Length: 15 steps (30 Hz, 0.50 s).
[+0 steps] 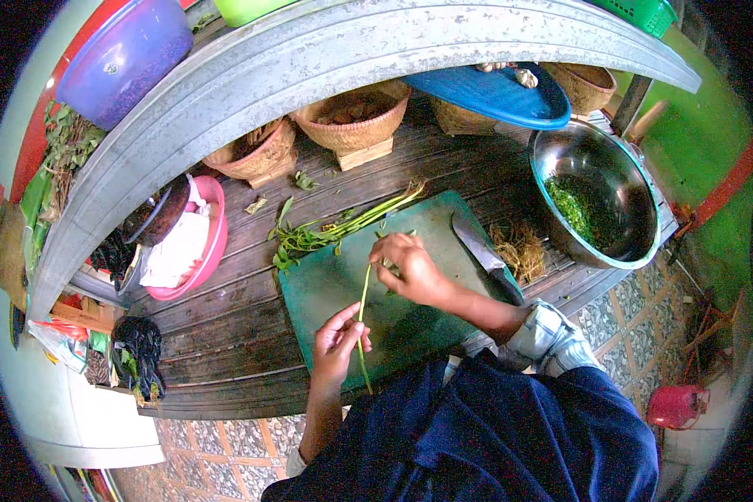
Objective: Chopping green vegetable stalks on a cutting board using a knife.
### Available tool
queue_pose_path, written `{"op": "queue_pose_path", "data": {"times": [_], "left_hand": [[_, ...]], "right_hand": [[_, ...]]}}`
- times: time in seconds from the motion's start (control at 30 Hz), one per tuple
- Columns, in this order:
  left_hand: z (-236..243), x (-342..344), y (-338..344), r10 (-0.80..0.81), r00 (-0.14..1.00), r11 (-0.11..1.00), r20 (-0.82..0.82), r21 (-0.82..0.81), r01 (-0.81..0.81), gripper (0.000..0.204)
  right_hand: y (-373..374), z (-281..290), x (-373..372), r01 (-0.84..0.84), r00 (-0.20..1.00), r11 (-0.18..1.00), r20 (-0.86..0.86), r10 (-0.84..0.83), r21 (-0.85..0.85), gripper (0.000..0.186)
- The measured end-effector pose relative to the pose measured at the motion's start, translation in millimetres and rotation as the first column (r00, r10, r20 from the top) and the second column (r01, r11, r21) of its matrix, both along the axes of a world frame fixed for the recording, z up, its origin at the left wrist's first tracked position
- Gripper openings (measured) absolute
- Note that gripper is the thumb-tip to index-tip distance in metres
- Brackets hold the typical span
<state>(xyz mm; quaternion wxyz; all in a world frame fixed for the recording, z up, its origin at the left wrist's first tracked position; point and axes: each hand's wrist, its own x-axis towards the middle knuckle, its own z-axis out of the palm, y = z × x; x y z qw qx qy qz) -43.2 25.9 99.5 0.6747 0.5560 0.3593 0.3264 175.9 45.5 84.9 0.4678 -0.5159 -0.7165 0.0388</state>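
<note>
A thin green stem (363,368) runs upright between my hands over the green cutting board (309,297). My left hand (340,343) grips it lower down, near the board's front part. My right hand (406,268) has its fingers pinched on the stem's upper end, with small leafy bits partly hidden beneath. A pile of leafy green stems (351,224) lies along the board's back left edge. A large knife (485,255) rests at the board's right side, beside a heap of pale brown roots (519,251).
A steel bowl (623,197) with chopped greens stands right. Woven baskets (351,125), a blue tray (485,96) with garlic, and a pink basin (201,276) surround the wooden table (217,351). A metal beam (326,42) arches overhead. A black bag (138,356) lies left.
</note>
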Motion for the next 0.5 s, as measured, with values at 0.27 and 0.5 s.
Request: {"op": "queue_pose_path", "data": {"times": [0.27, 0.5], "left_hand": [[4, -19, 2, 0.223, 0.975, 0.965, 0.016, 0.135, -0.223, 0.037], [33, -31, 12, 0.454, 0.778, 0.837, 0.434, 0.094, -0.540, 0.035]], "right_hand": [[40, -20, 31, -0.304, 0.768, 0.901, -0.639, 0.039, -0.310, 0.012], [41, -15, 37, -0.003, 0.893, 0.992, 0.447, -0.055, 0.128, 0.025]]}}
